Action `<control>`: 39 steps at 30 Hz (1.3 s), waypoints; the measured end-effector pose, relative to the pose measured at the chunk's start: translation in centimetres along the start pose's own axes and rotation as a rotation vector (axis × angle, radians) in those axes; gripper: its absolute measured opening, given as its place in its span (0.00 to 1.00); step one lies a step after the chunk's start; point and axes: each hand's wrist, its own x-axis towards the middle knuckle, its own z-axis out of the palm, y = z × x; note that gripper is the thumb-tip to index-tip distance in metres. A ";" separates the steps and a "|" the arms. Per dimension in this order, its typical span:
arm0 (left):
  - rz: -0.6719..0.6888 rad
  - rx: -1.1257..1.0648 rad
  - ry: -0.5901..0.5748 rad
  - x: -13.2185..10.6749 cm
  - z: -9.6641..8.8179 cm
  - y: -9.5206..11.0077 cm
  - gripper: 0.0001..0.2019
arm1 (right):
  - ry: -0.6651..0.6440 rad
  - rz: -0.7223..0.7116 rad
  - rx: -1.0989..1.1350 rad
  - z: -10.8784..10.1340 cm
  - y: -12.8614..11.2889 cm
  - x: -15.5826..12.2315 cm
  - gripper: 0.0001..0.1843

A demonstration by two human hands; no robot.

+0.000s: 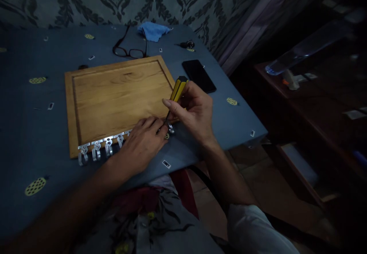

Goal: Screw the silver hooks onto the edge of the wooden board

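A framed wooden board (120,97) lies flat on the cloth-covered table. Along its near edge runs a metal hook rail (108,141) with several curved double hooks hanging over the side. My left hand (143,139) rests across the right part of the rail, fingers closed together and pressing it against the board, which hides some hooks. In my right hand (199,112) is a yellow and black screwdriver (178,89), gripped by its handle and tilted. Its tip points down at the rail's right end, beside my left fingertips; whether it sits in a screw is hidden.
Behind the board lie eyeglasses (129,51), a blue cloth (155,30) and a small dark object (186,44). A black phone (198,75) is right of the board. Past the table's right edge, a clear bottle (304,49) lies across a dark reddish surface (309,105).
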 end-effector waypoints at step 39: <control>0.041 0.013 -0.006 -0.1 -0.1 -0.1 0.11 | -0.276 0.048 0.139 -2.7 -1.1 0.9 0.20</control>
